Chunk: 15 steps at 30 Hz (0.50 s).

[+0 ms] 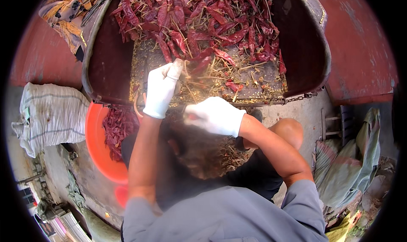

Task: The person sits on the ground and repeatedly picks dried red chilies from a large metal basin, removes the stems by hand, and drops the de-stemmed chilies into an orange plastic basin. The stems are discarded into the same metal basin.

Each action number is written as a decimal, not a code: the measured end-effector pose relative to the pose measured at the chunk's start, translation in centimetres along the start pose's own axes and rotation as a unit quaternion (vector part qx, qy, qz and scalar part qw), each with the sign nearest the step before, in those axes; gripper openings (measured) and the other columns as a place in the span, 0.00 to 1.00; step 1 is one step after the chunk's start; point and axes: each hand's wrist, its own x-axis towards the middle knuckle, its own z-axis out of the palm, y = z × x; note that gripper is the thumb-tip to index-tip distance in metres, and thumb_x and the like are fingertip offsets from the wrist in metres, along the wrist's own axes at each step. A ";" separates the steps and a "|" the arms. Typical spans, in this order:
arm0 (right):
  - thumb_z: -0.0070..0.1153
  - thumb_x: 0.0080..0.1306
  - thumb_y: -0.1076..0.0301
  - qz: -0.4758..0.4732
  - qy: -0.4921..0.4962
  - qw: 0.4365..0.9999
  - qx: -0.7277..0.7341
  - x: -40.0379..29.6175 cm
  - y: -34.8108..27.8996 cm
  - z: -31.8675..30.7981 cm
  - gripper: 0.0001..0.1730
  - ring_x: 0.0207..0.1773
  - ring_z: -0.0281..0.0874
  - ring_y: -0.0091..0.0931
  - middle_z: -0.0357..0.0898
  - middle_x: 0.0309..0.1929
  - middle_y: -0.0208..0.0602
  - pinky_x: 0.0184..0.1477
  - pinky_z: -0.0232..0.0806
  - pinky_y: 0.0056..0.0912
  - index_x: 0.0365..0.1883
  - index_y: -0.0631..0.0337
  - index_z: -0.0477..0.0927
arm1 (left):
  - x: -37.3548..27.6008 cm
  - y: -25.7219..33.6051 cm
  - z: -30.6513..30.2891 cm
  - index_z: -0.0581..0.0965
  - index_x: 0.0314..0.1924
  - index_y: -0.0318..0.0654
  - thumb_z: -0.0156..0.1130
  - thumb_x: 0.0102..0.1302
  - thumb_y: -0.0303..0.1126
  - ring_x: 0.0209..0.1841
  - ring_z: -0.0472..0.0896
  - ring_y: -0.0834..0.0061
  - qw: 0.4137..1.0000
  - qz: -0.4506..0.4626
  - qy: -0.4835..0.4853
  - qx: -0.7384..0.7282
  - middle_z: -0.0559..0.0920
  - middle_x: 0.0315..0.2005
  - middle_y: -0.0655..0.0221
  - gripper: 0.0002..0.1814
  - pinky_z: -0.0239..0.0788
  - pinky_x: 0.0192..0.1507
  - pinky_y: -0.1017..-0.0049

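Both of my hands wear white knit gloves at the near edge of a metal cart bed (149, 56). My left hand (163, 87) is over the bed's left part, fingers curled beside dried red chillies (197, 38) and loose stems (219, 67). Whether it pinches something is hidden. My right hand (214, 114) is curled just in front of the bed's edge; a blurred reddish bit shows at its fingertips, too unclear to name. Below it, between my knees, a pile of dry stems (235, 156) is partly covered by a dark, blurred shape.
An orange plastic basin (95, 140) with dried chillies (119, 130) stands at my left. Beyond it is a filled white woven sack (55, 113). A chain (300, 97) hangs at the bed's right corner. Green sacking (345, 168) lies right. Patterned cloth (68, 17) is at upper left.
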 end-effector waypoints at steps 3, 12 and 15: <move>0.57 0.72 0.59 0.168 -0.033 0.949 0.266 0.3 -1.3 -2.7 0.15 0.27 0.78 0.25 0.79 0.27 0.35 0.34 0.71 0.31 0.52 0.57 0.78 | 1.6 -2.1 1.3 0.85 0.39 0.35 0.64 0.70 0.47 0.26 0.78 0.78 0.960 0.146 0.086 0.224 0.81 0.23 0.71 0.20 0.71 0.34 0.75; 0.59 0.71 0.65 0.232 0.113 0.868 0.425 0.1 -0.6 -3.7 0.10 0.19 0.68 0.17 0.75 0.22 0.27 0.23 0.62 0.24 0.41 0.63 0.78 | 3.4 -2.9 3.2 0.84 0.34 0.39 0.72 0.57 0.34 0.39 0.81 0.62 0.853 0.302 0.138 0.404 0.83 0.33 0.65 0.09 0.71 0.43 0.64; 0.57 0.72 0.59 0.299 0.239 0.790 0.478 0.3 -0.1 -4.1 0.12 0.13 0.65 0.19 0.73 0.17 0.28 0.15 0.56 0.25 0.38 0.61 0.78 | 1.6 -1.4 2.8 0.83 0.35 0.37 0.72 0.56 0.28 0.39 0.81 0.64 0.876 0.314 0.156 0.332 0.82 0.31 0.64 0.07 0.72 0.43 0.68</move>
